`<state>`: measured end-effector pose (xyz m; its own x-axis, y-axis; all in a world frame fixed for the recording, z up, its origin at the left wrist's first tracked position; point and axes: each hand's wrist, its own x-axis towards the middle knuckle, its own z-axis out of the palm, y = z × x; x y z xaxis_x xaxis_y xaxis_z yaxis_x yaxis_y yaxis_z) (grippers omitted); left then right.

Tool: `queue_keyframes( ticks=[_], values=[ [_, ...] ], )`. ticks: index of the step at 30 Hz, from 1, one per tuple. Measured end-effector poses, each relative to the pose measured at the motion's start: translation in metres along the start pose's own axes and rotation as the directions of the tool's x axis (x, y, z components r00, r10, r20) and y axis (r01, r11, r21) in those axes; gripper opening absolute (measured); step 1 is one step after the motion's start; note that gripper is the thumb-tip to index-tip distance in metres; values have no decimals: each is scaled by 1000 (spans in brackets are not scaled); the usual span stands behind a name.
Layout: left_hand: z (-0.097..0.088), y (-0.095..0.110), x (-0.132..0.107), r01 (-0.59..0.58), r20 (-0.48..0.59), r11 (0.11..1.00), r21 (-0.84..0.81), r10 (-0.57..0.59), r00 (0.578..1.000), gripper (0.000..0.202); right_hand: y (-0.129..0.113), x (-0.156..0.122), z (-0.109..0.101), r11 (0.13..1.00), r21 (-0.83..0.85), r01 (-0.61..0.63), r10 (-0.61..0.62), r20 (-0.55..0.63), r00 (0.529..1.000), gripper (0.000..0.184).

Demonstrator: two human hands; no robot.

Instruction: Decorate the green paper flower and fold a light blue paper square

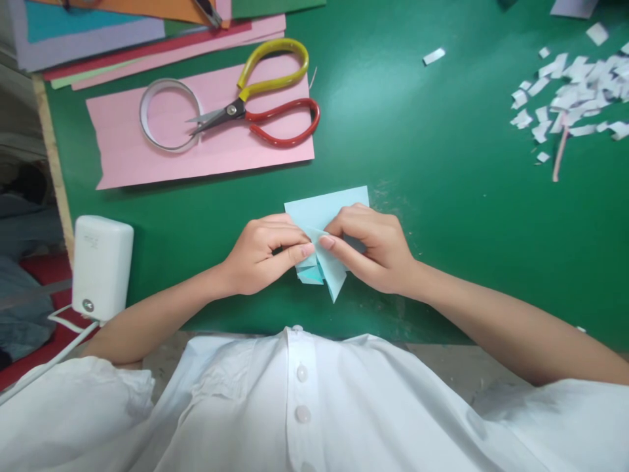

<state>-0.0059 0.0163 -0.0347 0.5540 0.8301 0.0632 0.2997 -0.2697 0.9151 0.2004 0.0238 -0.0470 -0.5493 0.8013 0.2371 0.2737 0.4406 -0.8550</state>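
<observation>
A light blue sheet of paper (329,203), partly folded, lies on the green table near its front edge. Its lower part has several folded flaps, one ending in a point toward me. My left hand (268,252) is closed on the left side of the paper, thumb on top. Opposite it, my right hand (373,246) pinches a folded flap between thumb and forefinger. The two thumbs almost meet over the fold. My fingers hide part of the creases.
Scissors (230,110) with yellow and red handles and a roll of tape (141,118) rest on pink paper (246,154). Coloured sheets (93,33) are stacked at the back left. A white power bank (102,265) with a cable sits left. Paper scraps (584,85) lie right.
</observation>
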Motion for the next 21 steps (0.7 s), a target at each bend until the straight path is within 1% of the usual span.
queue_keyframes(
  ticks=[4, 9, 14, 19, 21],
  values=[
    [0, 2, -1, 25, -17, 1000, 10, -25, 1000, 31, 1, 0, 1, 1000, -12, 13, -13, 4, 1000, 22],
    [0, 2, 0, 31, 15, 998, 54, -32, 999, 34, 1, 1, 0, 1000, -5, 10, -10, 11, 1000, 23],
    [0, -2, -2, 65, 25, 997, 42, -66, 998, 26, -2, 0, -3, 998, 43, -42, 43, -3, 999, 23],
    [-2, -1, -2, 97, 35, 995, 21, -98, 995, 22, -2, 1, -3, 999, 35, -41, 41, -9, 999, 24],
    [-2, 0, -2, 122, 28, 993, 3, -122, 992, 18, -1, 1, -3, 998, 36, -49, 50, -4, 999, 24]
  ],
)
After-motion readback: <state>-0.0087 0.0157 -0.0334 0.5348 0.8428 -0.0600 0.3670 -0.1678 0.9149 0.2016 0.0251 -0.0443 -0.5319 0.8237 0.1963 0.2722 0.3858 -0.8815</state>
